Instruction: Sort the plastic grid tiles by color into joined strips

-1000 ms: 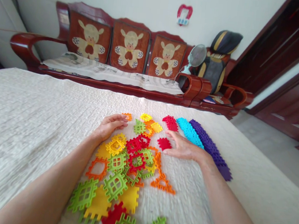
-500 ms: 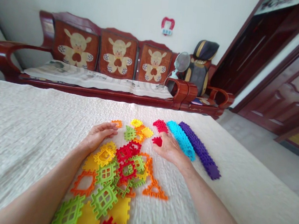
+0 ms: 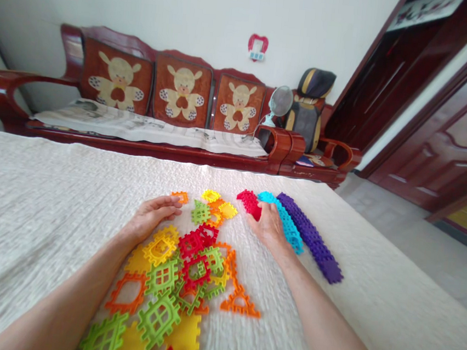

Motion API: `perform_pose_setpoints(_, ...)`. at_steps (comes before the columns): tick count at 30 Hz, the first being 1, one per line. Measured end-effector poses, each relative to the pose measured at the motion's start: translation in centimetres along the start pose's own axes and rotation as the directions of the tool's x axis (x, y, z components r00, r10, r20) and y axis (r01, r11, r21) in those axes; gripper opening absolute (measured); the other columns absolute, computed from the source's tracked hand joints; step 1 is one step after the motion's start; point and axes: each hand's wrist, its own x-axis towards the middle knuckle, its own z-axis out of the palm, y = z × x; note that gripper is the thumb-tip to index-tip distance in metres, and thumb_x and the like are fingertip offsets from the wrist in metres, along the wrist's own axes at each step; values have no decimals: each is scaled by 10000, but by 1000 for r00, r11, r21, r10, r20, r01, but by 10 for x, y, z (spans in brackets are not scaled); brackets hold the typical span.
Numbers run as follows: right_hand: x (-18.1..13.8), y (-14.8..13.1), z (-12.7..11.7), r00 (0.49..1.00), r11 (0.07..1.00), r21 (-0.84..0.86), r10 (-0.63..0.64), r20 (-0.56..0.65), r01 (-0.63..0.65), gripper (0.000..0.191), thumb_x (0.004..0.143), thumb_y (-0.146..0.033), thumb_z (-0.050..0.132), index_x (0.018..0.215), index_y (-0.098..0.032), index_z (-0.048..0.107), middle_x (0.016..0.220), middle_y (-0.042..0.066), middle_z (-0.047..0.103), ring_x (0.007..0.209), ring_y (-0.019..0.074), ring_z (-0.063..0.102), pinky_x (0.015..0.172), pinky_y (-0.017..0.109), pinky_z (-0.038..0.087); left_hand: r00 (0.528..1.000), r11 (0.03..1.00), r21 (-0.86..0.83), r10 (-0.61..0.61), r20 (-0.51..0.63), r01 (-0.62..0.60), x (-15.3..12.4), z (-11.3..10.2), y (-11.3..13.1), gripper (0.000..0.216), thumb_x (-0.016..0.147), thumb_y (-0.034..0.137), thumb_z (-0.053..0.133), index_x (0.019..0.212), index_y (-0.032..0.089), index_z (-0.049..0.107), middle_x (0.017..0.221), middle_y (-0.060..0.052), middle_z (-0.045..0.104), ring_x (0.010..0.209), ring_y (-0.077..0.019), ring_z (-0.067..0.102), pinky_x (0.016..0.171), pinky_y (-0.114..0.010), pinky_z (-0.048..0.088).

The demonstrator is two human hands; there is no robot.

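Note:
A heap of flat toothed plastic tiles point(image 3: 185, 269) in red, green, yellow and orange lies on a cream bedspread point(image 3: 40, 206). My left hand point(image 3: 150, 219) rests flat and open on the heap's left edge, fingers toward a small orange tile point(image 3: 181, 196). My right hand point(image 3: 268, 225) is closed on a red tile, pressing it against a short stack of red tiles point(image 3: 249, 201). Just to the right of that hand lie a long cyan row point(image 3: 284, 224) and a long purple row point(image 3: 312, 240) of joined tiles.
A dark red wooden bench point(image 3: 158, 135) with three bear cushions stands beyond the bed, with a small fan point(image 3: 281, 101) and a bag point(image 3: 308, 108) at its right end. Dark wooden doors point(image 3: 440, 123) fill the right side. Floor shows past the bed's right edge.
My right hand picked up a loose red tile and carried it up and away to the red stack. My left hand stayed on the heap. The camera turned a little to the right.

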Motion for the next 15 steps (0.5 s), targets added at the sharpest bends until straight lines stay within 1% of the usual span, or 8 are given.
perform_pose_setpoints(5, 1, 1, 2, 999, 999, -24, -40, -5, 40, 342, 787, -328, 621, 1078, -160, 555, 1038, 150, 572, 1016, 311, 548, 895, 475, 472, 1000, 1000, 6, 3, -6, -3, -1, 3, 2, 415, 581, 377, 821, 924, 164, 727, 966, -76, 738, 843, -192, 694, 710, -260, 526)
perform_pose_setpoints(9, 0, -8, -4, 993, 996, -41, -82, -86, 79, 345, 804, -383, 618, 1068, -171, 557, 1039, 147, 561, 1006, 310, 538, 886, 466, 465, 1000, 1000, 2, 1, -9, -1, -1, 1, 0, 401, 588, 367, 816, 922, 164, 726, 967, -72, 739, 840, -183, 692, 705, -248, 524)
perform_pose_setpoints(11, -5, -15, -8, 988, 993, -52, -108, -107, 103, 299, 826, -367, 589, 1047, -168, 562, 1027, 140, 563, 988, 295, 538, 878, 437, 462, 1000, 1000, -9, -2, -10, 1, 0, 1, -1, 407, 587, 362, 817, 931, 165, 724, 967, -70, 740, 833, -179, 693, 706, -246, 526)
perform_pose_setpoints(13, -13, -23, -12, 987, 990, -31, -142, -80, 140, 207, 847, -298, 546, 1010, -171, 566, 990, 116, 578, 957, 265, 547, 850, 386, 460, 1000, 1000, -12, 4, -11, -4, 0, 0, -2, 423, 585, 362, 817, 946, 165, 721, 962, -72, 741, 825, -183, 696, 709, -256, 531)
perform_pose_setpoints(15, -25, -29, -14, 985, 985, 21, -174, -8, 174, 127, 844, -201, 505, 952, -180, 568, 923, 82, 593, 894, 225, 559, 793, 328, 454, 1000, 1000, -1, 16, -10, -16, 0, 0, -2, 433, 587, 373, 814, 954, 163, 718, 964, -77, 741, 827, -193, 698, 713, -271, 539)
